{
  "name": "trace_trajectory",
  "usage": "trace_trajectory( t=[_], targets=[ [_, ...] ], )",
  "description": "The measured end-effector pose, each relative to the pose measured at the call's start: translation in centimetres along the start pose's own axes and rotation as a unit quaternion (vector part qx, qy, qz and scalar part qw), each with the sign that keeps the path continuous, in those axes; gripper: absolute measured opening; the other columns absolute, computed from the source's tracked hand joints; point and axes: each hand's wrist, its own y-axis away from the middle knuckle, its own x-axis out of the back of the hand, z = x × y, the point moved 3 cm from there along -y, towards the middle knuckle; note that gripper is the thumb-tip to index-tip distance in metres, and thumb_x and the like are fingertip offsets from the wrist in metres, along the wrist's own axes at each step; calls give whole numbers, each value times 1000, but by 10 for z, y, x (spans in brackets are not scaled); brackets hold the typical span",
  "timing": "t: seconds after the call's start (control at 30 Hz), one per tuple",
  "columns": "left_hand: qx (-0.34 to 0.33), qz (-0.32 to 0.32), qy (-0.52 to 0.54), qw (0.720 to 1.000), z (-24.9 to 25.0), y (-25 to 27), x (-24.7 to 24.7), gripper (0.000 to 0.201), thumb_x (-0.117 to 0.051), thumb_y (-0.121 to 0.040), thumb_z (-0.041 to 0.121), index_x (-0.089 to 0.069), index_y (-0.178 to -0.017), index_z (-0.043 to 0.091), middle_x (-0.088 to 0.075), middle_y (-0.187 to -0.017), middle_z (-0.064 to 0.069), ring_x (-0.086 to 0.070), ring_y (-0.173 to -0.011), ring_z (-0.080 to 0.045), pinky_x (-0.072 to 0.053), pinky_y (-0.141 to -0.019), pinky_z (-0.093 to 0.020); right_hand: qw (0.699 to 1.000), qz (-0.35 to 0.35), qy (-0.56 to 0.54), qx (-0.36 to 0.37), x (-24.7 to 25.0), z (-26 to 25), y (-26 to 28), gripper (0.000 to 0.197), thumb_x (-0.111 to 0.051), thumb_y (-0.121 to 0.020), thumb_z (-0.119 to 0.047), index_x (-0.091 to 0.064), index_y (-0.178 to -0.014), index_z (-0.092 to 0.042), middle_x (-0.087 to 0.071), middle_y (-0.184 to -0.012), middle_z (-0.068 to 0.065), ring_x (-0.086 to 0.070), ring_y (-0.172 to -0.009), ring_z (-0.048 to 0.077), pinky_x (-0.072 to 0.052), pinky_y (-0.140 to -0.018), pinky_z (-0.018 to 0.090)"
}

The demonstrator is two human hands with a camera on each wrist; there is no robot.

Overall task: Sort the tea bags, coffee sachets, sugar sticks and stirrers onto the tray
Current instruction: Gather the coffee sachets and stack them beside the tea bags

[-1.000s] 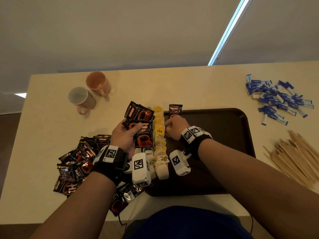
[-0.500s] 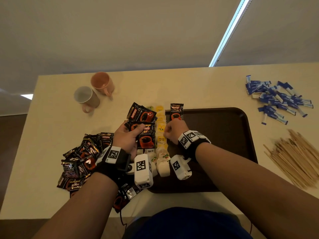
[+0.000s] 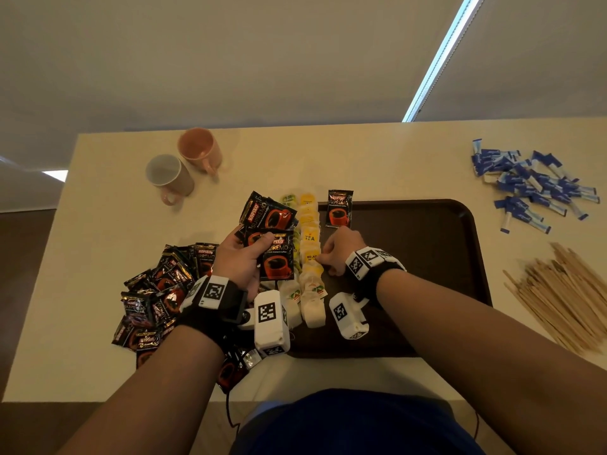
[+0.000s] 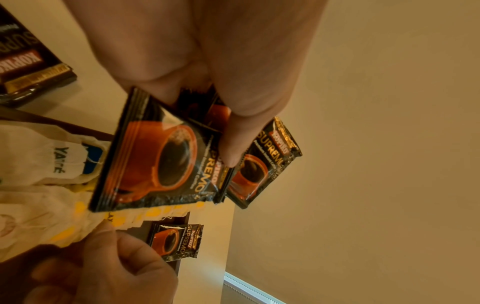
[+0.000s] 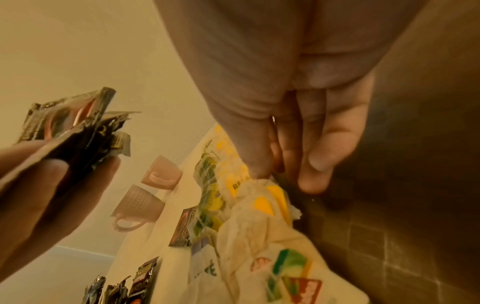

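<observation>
The coffee step is under way: the left hand [image 3: 241, 259] grips a fan of Kopiko sachets [image 3: 274, 236], the right hand [image 3: 341, 249] rests with fingers curled and holding nothing beside the tea bags [image 3: 310, 254], and I think it must next pick one sachet and lay it on the tray [image 3: 427, 244] below the first sachet [image 3: 340, 208].

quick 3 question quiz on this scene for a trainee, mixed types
1. True or false: the sugar sticks lie on the tray.
2. What does the left hand hold? A) stirrers B) coffee sachets C) a mug
3. Fill in: one coffee sachet lies at the tray's far ___ corner.

Key: 1. false, they are on the table. 2. B, coffee sachets. 3. left.
</observation>
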Motion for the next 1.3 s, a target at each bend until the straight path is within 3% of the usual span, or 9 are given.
trace_trajectory(
  t=[0.17,0.37,0.5,0.7,0.77,0.93,1.07,1.17,1.3],
  targets=[
    [2,-2,-1,1000,-1,3,0,28,-67,-88,-2,-65,-114,9,-70,-115,-19,-69,-105,-35,-56,-87,-53,999,38,-18,-7,-5,-4,0,22,-74,-85,-31,-75,-74,-12,-73,-70,2,-72,-68,17,-62,-72,34],
    [2,-6,0,1000,-1,7,-4,31,-67,-88,-1,-64,-117,10,-72,-111,-14,-71,-100,-30,-58,-81,-48,991,-15,-118,-55,-14,11,14,37,-65,-92,-35,-73,-87,0,-74,-72,10,-74,-67,24,-62,-71,44],
    [4,-10,-12,1000,-5,7,-10,38,-68,-88,0,-61,-125,6,-72,-112,-14,-71,-100,-30,-59,-76,-45,989,-43,-130,-53,-26,8,25,36,-62,-94,-37,-72,-90,-3,-75,-77,10,-74,-68,20,-62,-73,40],
    [3,-9,-10,1000,-6,7,-12,41,-70,-87,1,-61,-127,6,-72,-115,-15,-70,-104,-33,-58,-83,-52,978,-25,-190,-87,-25,18,30,51,-56,-94,-49,-70,-93,1,-74,-78,12,-74,-68,26,-62,-70,46],
    [5,-10,-10,1000,-6,8,-12,42,-70,-87,1,-60,-127,6,-72,-115,-15,-70,-104,-33,-59,-81,-50,975,-54,-196,-91,-26,23,35,44,-63,-91,-45,-70,-93,-1,-74,-81,13,-75,-72,26,-62,-71,43],
    [5,-17,-20,1000,-7,12,-15,42,-68,-88,1,-59,-128,5,-71,-115,-15,-72,-97,-27,-60,-62,-34,980,-97,-166,-50,-41,22,40,17,-68,-91,-23,-70,-100,-8,-76,-85,8,-75,-77,20,-62,-75,37],
    [10,-20,-24,999,-6,14,-15,43,-68,-88,2,-58,-129,6,-71,-116,-15,-71,-100,-28,-60,-65,-37,981,-90,-160,-55,-39,19,42,14,-67,-92,-24,-71,-94,-10,-76,-84,8,-75,-76,19,-62,-74,36],
    [9,-22,-29,999,-6,14,-15,41,-69,-88,3,-60,-127,7,-71,-115,-14,-71,-100,-28,-61,-66,-37,983,-55,-165,-56,-22,24,42,17,-65,-93,-28,-72,-91,-12,-75,-83,8,-74,-78,19,-62,-76,37],
    [6,-35,-34,999,-7,17,-18,36,-69,-88,0,-61,-123,5,-72,-111,-15,-73,-91,-24,-61,-67,-36,976,128,-172,41,20,15,45,21,-61,-93,-37,-72,-94,-19,-73,-89,-2,-68,-84,13,-56,-87,35]
  ],
)
